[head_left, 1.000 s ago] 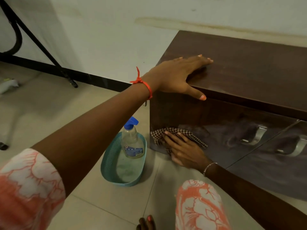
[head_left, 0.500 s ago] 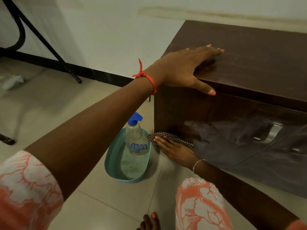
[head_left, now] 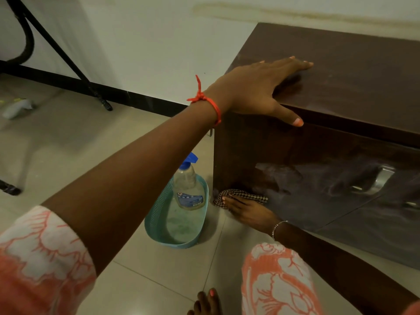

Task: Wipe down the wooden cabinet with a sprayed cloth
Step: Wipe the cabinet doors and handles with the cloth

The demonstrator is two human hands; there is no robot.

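I see the wooden cabinet (head_left: 341, 92) at two o'clock. My left hand (head_left: 256, 87) lies flat, fingers spread, on its top corner. My right hand (head_left: 247, 212) presses the checked cloth (head_left: 245, 193) against the front's bottom-left corner, fingers together.

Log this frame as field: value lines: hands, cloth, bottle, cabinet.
left hand: flat on cabinet top, near front left corner
right hand: pressing cloth against cabinet front, low, by left edge
cloth: checked, bunched, near floor level
bottle: blue trigger, upright in teal basket on floor, left of cabinet
cabinet: dark wood, streaky front, metal handle
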